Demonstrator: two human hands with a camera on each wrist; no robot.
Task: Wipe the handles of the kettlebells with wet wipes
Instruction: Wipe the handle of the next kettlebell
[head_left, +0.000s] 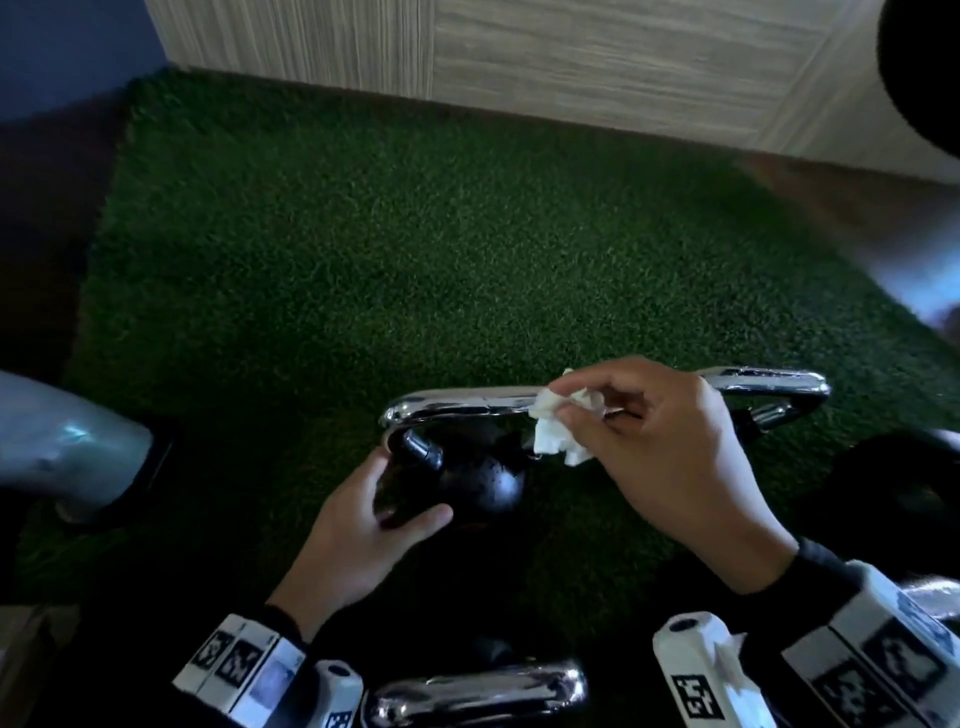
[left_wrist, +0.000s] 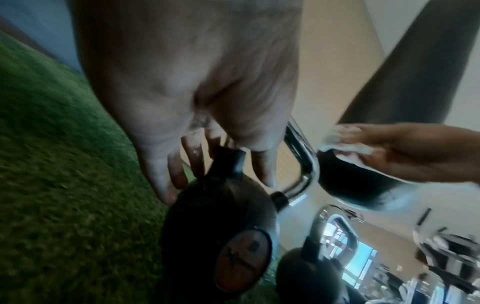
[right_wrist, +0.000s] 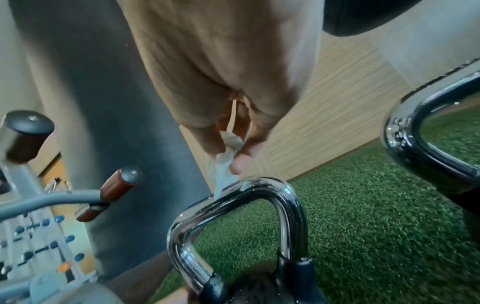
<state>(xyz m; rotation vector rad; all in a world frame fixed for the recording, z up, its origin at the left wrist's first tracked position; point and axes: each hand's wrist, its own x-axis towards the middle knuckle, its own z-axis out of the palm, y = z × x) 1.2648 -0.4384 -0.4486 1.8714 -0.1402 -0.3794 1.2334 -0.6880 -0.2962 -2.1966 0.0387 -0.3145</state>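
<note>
Handle (head_left: 457, 405) axis runs 9-to-3; wet wipe (head_left: 558, 423) is pinched on it by right hand (head_left: 660, 447), unwiped chrome toward 9. Kettlebell (head_left: 483, 480) on turf is steadied by left hand (head_left: 358, 530), fingers spread.

My right hand (head_left: 670, 447) presses the wet wipe (head_left: 558, 423) on the kettlebell handle (head_left: 467, 405); my left hand (head_left: 358, 525) rests below on the kettlebell (head_left: 483, 483), which stands on the turf (head_left: 363, 270); another handle (head_left: 478, 691) lies nearer me.
</note>
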